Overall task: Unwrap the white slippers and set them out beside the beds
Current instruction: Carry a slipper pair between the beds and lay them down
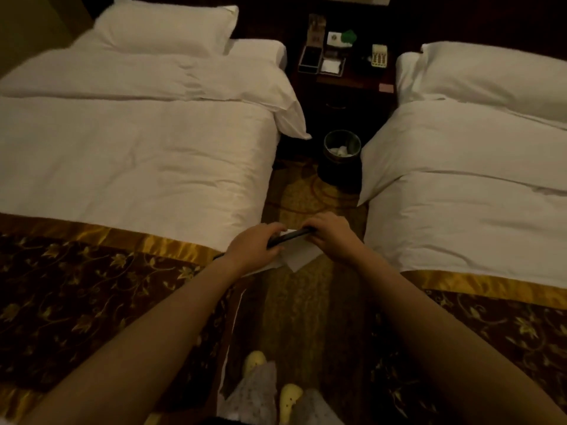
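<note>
Twin-bed room, carpeted aisle (310,302): left hand (256,245) and right hand (333,236) both grip white wrapped slippers (299,256) under a dark flat item (290,235), probably steadying for unwrapping.
</note>
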Tool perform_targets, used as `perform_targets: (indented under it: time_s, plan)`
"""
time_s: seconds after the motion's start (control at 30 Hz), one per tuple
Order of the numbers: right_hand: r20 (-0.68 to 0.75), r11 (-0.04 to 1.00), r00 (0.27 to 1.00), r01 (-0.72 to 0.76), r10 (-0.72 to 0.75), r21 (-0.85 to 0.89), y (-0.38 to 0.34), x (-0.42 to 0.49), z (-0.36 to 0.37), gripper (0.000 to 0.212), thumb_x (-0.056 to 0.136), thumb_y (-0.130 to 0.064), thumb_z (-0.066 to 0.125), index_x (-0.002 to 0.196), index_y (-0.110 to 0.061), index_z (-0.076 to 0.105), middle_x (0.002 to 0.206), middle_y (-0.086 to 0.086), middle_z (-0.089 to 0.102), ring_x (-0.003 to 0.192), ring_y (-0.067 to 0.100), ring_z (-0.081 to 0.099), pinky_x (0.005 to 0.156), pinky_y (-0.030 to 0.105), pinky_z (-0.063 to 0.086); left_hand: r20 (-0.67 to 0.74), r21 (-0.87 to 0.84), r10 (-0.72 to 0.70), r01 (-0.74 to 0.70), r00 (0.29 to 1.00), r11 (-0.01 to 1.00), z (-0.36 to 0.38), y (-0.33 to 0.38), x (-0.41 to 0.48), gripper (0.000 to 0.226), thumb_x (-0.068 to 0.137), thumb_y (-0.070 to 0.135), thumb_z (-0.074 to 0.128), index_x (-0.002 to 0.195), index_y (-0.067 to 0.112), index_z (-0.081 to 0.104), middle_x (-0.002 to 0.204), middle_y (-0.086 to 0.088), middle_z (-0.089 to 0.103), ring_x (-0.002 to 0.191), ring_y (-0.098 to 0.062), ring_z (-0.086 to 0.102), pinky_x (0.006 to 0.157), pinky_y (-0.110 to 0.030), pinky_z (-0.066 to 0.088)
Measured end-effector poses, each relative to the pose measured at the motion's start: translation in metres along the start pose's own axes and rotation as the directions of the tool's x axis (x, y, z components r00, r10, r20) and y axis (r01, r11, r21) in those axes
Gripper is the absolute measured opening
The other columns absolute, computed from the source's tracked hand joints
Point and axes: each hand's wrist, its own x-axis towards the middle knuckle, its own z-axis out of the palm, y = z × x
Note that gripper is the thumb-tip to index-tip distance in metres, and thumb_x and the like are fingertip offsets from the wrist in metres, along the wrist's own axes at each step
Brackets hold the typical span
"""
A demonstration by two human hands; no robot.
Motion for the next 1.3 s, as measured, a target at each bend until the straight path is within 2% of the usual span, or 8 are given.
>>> perform_targets:
  time_s: [0.17,0.4,0.47,0.57,0.73,0.87,1.03,1.3]
  plan:
    - [0.03,0.999,0.999,0.031,-0.03,-0.041,0.048,0.059,0.016,0.027,0.089,-0.024,0.052,0.116,-0.026,0.058,0.116,0.001,0.059,0.112,0.023,0.048,0.091,0.038,0.034,0.004,0.07,0.045,-0.045,0.999,0.997,0.024,-0.012,0.081,0.034,0.09,0.027,0.052,0.12,0.012,0.06,0.11,-0.012,0.058,0.104,-0.026,0.054,0.082,-0.035,0.045]
    - [-0.07,0.984,0.997,0.019,-0.032,-0.176,0.132,0.146,0.136,0.042,0.087,-0.027,0.057,0.128,-0.026,0.049,0.14,0.0,0.045,0.134,0.023,0.031,0.11,0.04,0.018,-0.035,-0.182,-0.199,0.19,0.979,0.965,0.145,-0.098,0.187,0.027,0.087,0.027,0.056,0.104,0.011,0.069,0.1,-0.013,0.07,0.091,-0.029,0.064,0.072,-0.035,0.048]
    - [-0.176,0.991,0.982,-0.083,0.064,-0.101,0.16,0.173,0.195,0.057,0.086,-0.028,0.059,0.139,-0.02,0.037,0.149,0.004,0.034,0.139,0.025,0.025,0.114,0.041,0.017,-0.037,-0.437,-0.401,0.345,0.915,0.83,0.205,-0.138,0.213,0.034,0.086,0.025,0.06,0.115,0.007,0.065,0.114,-0.01,0.067,0.1,-0.025,0.062,0.08,-0.03,0.045]
    - [-0.143,0.934,0.928,-0.323,0.344,0.151,0.201,0.202,0.298,0.07,0.087,-0.039,0.056,0.144,-0.013,0.026,0.151,0.009,0.031,0.14,0.027,0.026,0.115,0.041,0.022,0.141,-0.845,-0.645,0.431,0.751,0.317,0.302,-0.188,0.238,0.024,0.083,0.013,0.065,0.105,0.001,0.066,0.097,-0.005,0.065,0.074,-0.013,0.057,0.074,-0.028,0.044]
    - [0.068,0.76,0.877,-0.449,0.476,0.469,0.26,0.224,0.457,0.053,0.084,-0.036,0.063,0.126,-0.007,0.05,0.127,0.013,0.056,0.107,0.024,0.055,0.083,0.031,0.048,0.36,-0.916,-0.666,0.384,0.653,-0.119,0.426,-0.258,0.277,0.004,0.082,0.007,0.065,0.083,0.01,0.067,0.083,-0.005,0.066,0.073,-0.017,0.062,0.056,-0.027,0.05]
    - [0.139,0.629,0.84,-0.492,0.525,0.602,0.302,0.241,0.543,0.048,0.078,-0.025,0.071,0.118,-0.006,0.055,0.12,0.015,0.059,0.104,0.027,0.058,0.086,0.04,0.052,0.485,-0.872,-0.615,0.395,0.622,-0.288,0.497,-0.291,0.289,0.006,0.082,0.007,0.065,0.087,0.006,0.062,0.08,-0.006,0.063,0.07,-0.017,0.059,0.051,-0.027,0.051]
    - [0.195,0.606,0.855,-0.484,0.481,0.631,0.332,0.26,0.603,0.047,0.079,-0.019,0.071,0.12,-0.005,0.053,0.119,0.014,0.057,0.094,0.02,0.053,0.076,0.031,0.045,0.555,-0.828,-0.55,0.351,0.624,-0.438,0.551,-0.311,0.299,0.008,0.084,0.009,0.064,0.086,0.003,0.059,0.084,-0.009,0.063,0.082,-0.022,0.059,0.08,-0.033,0.048]
    - [0.084,0.52,0.869,-0.366,0.488,0.772,0.356,0.294,0.617,0.036,0.085,-0.006,0.062,0.12,-0.006,0.057,0.118,0.014,0.059,0.099,0.023,0.056,0.076,0.031,0.047,0.55,-0.826,-0.547,0.312,0.632,-0.47,0.584,-0.334,0.287,0.009,0.086,0.007,0.061,0.093,0.011,0.057,0.098,-0.008,0.063,0.095,-0.022,0.059,0.082,-0.034,0.048]
